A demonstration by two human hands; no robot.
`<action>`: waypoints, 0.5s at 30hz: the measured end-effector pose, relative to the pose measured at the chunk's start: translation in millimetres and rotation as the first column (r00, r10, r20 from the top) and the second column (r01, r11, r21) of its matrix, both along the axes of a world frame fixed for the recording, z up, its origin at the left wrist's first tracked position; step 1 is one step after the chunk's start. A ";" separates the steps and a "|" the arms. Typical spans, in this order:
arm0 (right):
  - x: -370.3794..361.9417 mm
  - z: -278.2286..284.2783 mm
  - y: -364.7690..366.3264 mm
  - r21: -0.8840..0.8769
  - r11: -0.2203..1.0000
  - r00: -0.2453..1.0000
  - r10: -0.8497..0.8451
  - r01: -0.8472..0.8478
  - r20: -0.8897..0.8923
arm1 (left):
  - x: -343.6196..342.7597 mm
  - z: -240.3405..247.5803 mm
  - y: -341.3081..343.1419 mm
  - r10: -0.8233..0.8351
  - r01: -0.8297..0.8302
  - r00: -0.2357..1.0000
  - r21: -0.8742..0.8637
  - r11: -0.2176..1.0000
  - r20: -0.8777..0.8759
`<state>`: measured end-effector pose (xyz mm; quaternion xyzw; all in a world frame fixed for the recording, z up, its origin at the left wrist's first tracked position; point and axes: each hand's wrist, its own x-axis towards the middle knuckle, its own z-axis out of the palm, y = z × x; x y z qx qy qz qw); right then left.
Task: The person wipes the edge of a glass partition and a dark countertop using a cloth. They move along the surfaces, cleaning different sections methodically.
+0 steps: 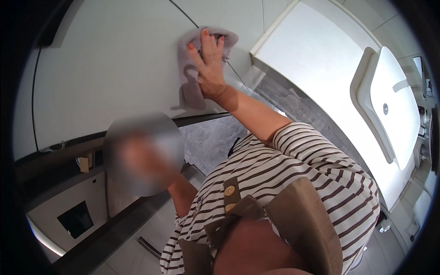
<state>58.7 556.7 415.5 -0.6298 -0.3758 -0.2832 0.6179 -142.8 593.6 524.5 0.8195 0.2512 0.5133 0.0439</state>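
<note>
My right hand (211, 68) presses a mauve-grey cloth (187, 78) against a smooth pale panel (114, 59). Its fingers lie stretched over the cloth, with orange-red nails, and the cloth bunches around the fingertips and hangs down beside the palm. On the left, my left forearm (182, 195) reaches toward the dark lower edge of the panel. A round blurred patch covers the area beyond that wrist, so my left hand and anything in it cannot be made out.
To the right stands a white countertop (316, 59) with a raised white basin (398, 128) and a round drain. Below the panel runs a dark ledge (98, 233). Grey marbled tile (208, 137) shows between the panel and my body. Dark seams cross the panel.
</note>
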 end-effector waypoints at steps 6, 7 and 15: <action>44.0 -22.9 5.4 0.047 0.974 0.935 -0.197 0.220 -0.293 | 8.9 3.8 -12.6 0.097 -0.095 0.995 -0.065 0.993 0.038; 54.4 -26.0 4.7 0.111 0.970 0.911 -0.161 0.218 -0.380 | 10.6 3.8 -13.1 0.108 -0.106 0.994 -0.069 0.992 0.032; 154.5 -38.9 -23.9 0.905 0.413 0.346 0.868 -0.101 -0.357 | 20.2 2.7 -13.3 0.127 -0.124 0.991 -0.084 0.989 0.029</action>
